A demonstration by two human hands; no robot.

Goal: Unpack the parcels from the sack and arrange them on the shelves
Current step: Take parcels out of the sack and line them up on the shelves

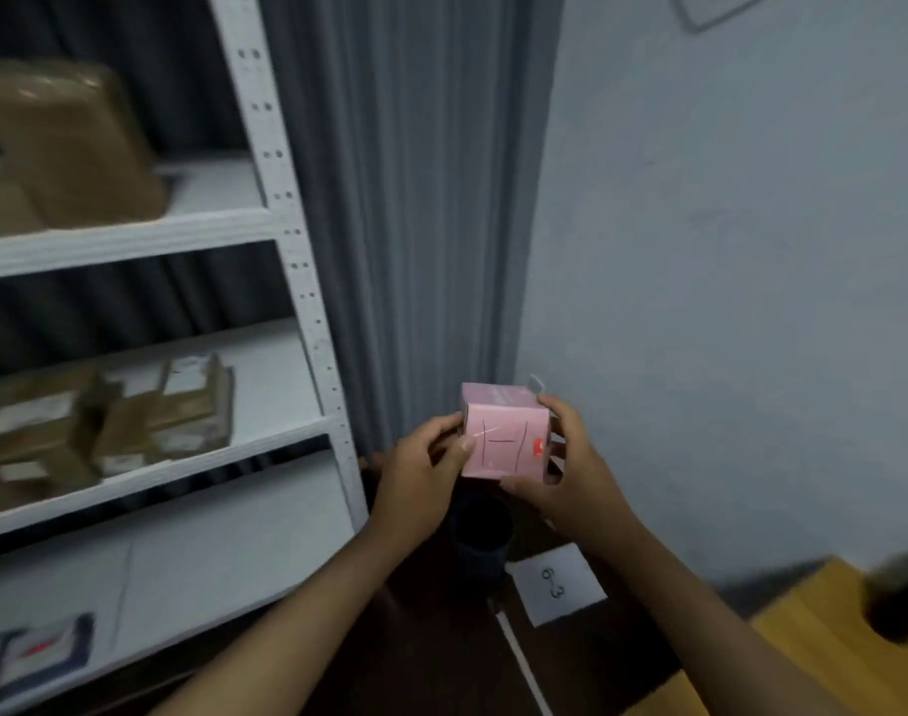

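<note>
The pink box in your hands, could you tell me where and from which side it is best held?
Grip the pink box by its two opposite side faces, coming in from left and right as the left hand and right hand do now. Its faces are flat and parallel, so the fingers seat squarely.

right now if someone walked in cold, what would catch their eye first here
First, the pink box at centre, held up between the left hand and the right hand, its near face marked with thin dark lines and a small red spot. Next, the white shelving on the left, with brown parcels crowded on the middle shelf and a bigger brown parcel above. Low down, a white tag reads 6-3.
</note>
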